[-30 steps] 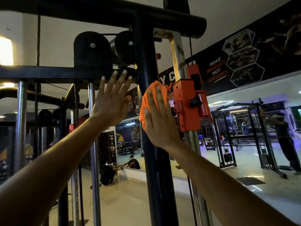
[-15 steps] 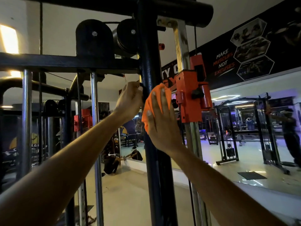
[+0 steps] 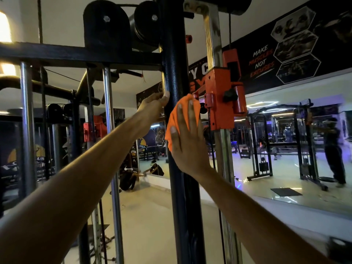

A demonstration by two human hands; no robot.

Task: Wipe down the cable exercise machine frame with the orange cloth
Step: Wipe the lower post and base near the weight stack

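The cable machine's black upright post (image 3: pixel 174 63) runs from top to bottom through the middle of the head view. My right hand (image 3: pixel 187 141) lies flat with straight fingers on the orange cloth (image 3: pixel 176 119), pressing it against the post. My left hand (image 3: pixel 153 107) grips the post's left side just above and beside the cloth, thumb on the front and fingers wrapped behind out of sight. An orange sliding carriage (image 3: pixel 222 96) with a black knob sits on the chrome rail right of the cloth.
A black crossbar (image 3: pixel 76 54) joins the post from the left, with two black pulleys (image 3: pixel 106 25) above it. Chrome guide rods (image 3: pixel 110 130) stand at left. A wall mirror (image 3: pixel 285 140) at right reflects other machines and a standing person.
My left hand went from open in the air to gripping the post's left side. My right hand and the cloth slid down the post.
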